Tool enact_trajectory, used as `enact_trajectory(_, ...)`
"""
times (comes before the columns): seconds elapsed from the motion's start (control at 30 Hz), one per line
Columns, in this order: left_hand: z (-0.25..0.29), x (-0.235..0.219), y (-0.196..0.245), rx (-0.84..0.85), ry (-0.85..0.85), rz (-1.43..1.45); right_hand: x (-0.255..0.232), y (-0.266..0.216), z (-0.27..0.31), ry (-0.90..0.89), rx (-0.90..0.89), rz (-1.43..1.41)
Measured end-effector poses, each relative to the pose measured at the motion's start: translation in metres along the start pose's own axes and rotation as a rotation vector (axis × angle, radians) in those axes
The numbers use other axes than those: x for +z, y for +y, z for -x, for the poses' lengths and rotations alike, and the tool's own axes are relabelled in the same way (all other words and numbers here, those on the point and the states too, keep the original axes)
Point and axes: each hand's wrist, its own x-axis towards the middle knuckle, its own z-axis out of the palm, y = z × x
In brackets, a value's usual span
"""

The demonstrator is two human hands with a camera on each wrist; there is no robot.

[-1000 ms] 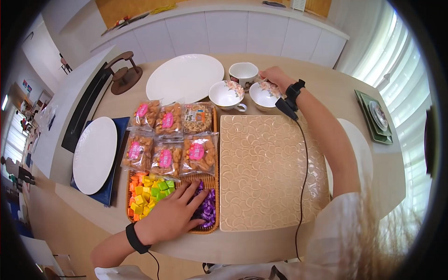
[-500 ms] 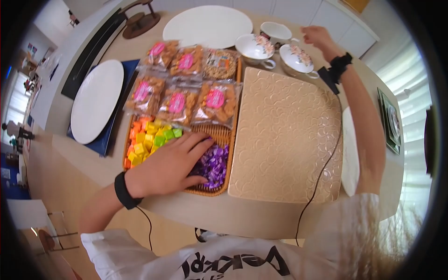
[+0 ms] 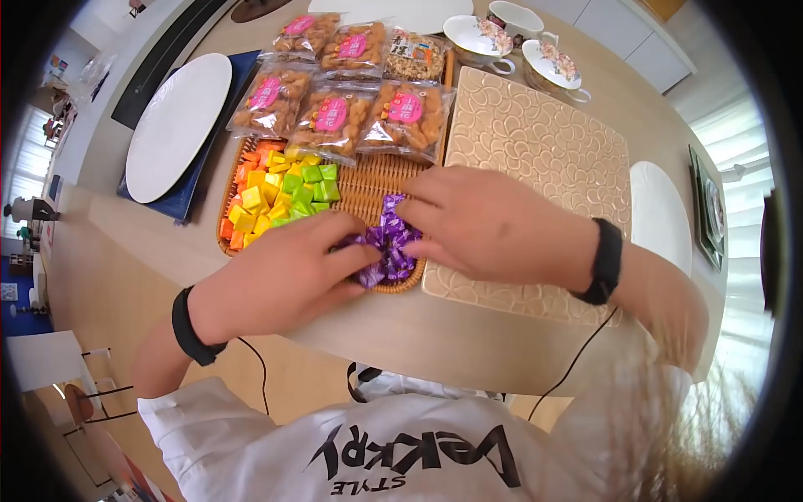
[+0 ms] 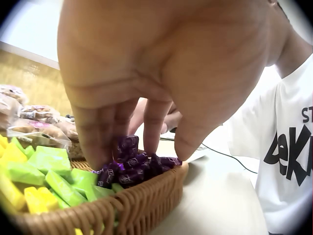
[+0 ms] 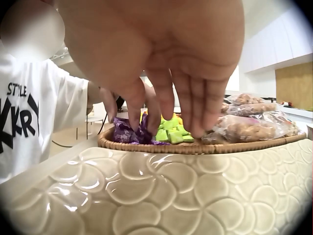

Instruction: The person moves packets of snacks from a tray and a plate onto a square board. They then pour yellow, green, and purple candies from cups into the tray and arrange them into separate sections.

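Purple wrapped candies (image 3: 393, 226) lie heaped in the near right corner of a wicker basket (image 3: 368, 180). My left hand (image 3: 280, 272) cups the heap from the left; in the left wrist view its fingers and thumb curve down round several purple candies (image 4: 129, 164). From the right my right hand (image 3: 493, 222) reaches over the basket rim. Its fingers point loosely down beside the candies, as the right wrist view shows, with the thumb close to the purple wrappers (image 5: 128, 132). Green candies (image 3: 311, 188), yellow candies (image 3: 266, 197) and orange candies (image 3: 242, 176) fill the near left side.
Bagged snacks (image 3: 330, 117) cover the basket's far part. A cream embossed tray (image 3: 544, 125) stands right against the basket. Beyond it are floral cups (image 3: 552, 67). To the left, a white oval plate (image 3: 180, 125) rests on a blue tray (image 3: 226, 109).
My right hand has come from the cups back to the purple candies, near my left hand. My left hand has stayed at the purple candies. The head view has tilted down.
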Motion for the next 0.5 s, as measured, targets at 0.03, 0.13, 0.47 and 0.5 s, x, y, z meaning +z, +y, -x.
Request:
enact_trajectory(0.03, 0.005, 0.003, 0.002, 0.033, 0.017, -0.002, 0.006, -0.003, 0.000, 0.004, -0.003, 0.001)
enact_trajectory(0.13, 0.017, 0.015, 0.006, 0.084, 0.113, -0.099, 0.030, -0.011, 0.004, -0.093, 0.014, 0.136)
enact_trajectory(0.47, 0.024, 0.031, 0.015, -0.063, 0.073, -0.185, 0.047, -0.026, 0.005, -0.024, 0.051, 0.157)
enact_trajectory(0.5, 0.024, 0.033, 0.015, -0.068, 0.080, -0.192, 0.041, -0.027, 0.005, -0.028, 0.095, 0.145)
